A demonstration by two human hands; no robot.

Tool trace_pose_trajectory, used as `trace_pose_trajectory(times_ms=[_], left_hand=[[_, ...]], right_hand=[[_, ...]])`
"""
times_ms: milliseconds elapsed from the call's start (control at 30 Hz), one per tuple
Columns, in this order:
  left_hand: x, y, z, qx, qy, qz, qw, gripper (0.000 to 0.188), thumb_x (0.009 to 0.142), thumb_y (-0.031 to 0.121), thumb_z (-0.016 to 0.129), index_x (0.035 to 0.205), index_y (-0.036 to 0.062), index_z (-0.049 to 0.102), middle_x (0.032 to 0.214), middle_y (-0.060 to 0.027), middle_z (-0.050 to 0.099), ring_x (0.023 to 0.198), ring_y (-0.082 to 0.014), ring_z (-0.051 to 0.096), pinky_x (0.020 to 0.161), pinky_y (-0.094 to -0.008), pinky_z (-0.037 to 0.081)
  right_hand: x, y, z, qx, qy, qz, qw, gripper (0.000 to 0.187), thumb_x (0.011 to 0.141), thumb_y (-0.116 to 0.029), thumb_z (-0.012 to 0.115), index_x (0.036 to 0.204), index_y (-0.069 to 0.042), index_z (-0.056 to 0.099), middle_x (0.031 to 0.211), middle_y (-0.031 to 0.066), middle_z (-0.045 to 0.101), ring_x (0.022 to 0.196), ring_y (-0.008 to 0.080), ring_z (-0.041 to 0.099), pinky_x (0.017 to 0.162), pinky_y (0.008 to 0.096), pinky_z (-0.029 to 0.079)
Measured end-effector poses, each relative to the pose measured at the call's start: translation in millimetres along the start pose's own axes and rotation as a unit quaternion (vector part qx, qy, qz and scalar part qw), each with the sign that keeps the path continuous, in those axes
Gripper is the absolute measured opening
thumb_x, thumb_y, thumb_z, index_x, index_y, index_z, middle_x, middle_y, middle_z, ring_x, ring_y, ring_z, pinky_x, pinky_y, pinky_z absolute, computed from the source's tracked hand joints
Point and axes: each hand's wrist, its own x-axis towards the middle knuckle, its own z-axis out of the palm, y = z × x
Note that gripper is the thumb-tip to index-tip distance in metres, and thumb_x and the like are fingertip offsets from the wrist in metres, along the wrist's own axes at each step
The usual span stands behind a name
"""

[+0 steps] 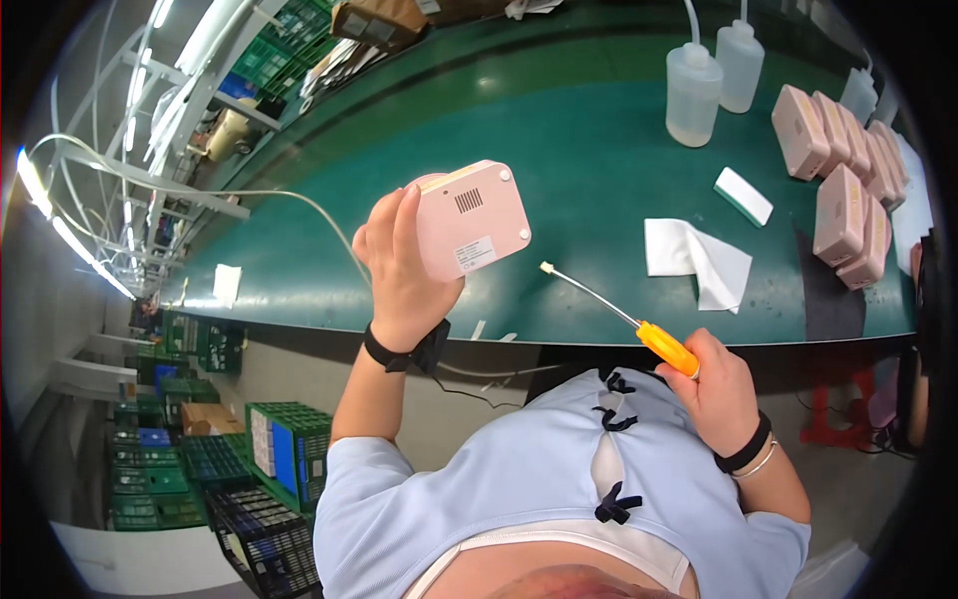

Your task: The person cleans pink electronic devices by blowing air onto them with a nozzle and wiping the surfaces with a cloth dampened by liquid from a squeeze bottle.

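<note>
- Green table (579, 125) beneath
- Pink box (434, 235) over the table, its left side clamped in the fingers of the left hand (409, 285), the nearer one
- Yellow-handled tool (659, 343) in the right hand (723, 394), fingers wrapped around its end, long axis slanting up-left toward the box
- Pale tip (546, 268) apart from the box, below and right

view from my head, left one of fisheye pair: wide, facing down over my blue top (479, 489), close above my left hand (411, 285) and right hand (723, 391), green bench (579, 170) beyond.
</note>
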Motion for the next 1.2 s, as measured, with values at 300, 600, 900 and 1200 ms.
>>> trace_pose_trajectory(times_ms=[300,600,900,1200], left_hand=[[-23,0,-10,-0.137,-0.053,-0.125,0.981,0.110,0.057,0.006,0.082,0.151,0.0032,0.025,0.136,-0.0139,0.047,0.125,-0.0325,0.047,0.109,-0.0453,0.031],[-59,-24,-8,-0.847,-0.186,-0.403,0.292,0.117,0.068,0.045,0.083,0.155,0.0059,0.016,0.135,-0.0189,0.042,0.122,-0.0314,0.049,0.112,-0.0535,0.032],[-83,4,2,-0.938,-0.057,-0.340,0.031,0.113,0.073,0.050,0.081,0.156,0.0066,0.016,0.138,-0.0223,0.037,0.123,-0.0387,0.047,0.113,-0.0614,0.032],[-56,7,-11,-0.707,0.138,-0.441,0.535,0.100,0.071,0.041,0.082,0.151,0.0158,0.027,0.135,-0.0192,0.039,0.129,-0.0380,0.040,0.110,-0.0543,0.036]], right_hand=[[8,-19,-5,0.003,-0.066,-0.074,0.995,0.033,0.084,-0.023,0.075,0.090,-0.003,0.050,0.078,0.0188,0.056,0.068,0.0404,0.056,0.059,0.0426,0.045],[13,-13,-14,0.039,-0.024,-0.048,0.998,0.037,0.085,-0.029,0.075,0.089,-0.003,0.049,0.076,0.0175,0.056,0.065,0.0383,0.058,0.057,0.0428,0.044],[19,-5,3,0.023,-0.042,-0.009,0.999,0.035,0.086,-0.027,0.073,0.087,0.000,0.049,0.076,0.0207,0.052,0.072,0.0432,0.053,0.061,0.0413,0.043],[11,-7,0,0.021,-0.090,-0.035,0.995,0.034,0.082,-0.024,0.075,0.088,-0.001,0.052,0.076,0.0184,0.054,0.070,0.0403,0.055,0.061,0.0408,0.044]])
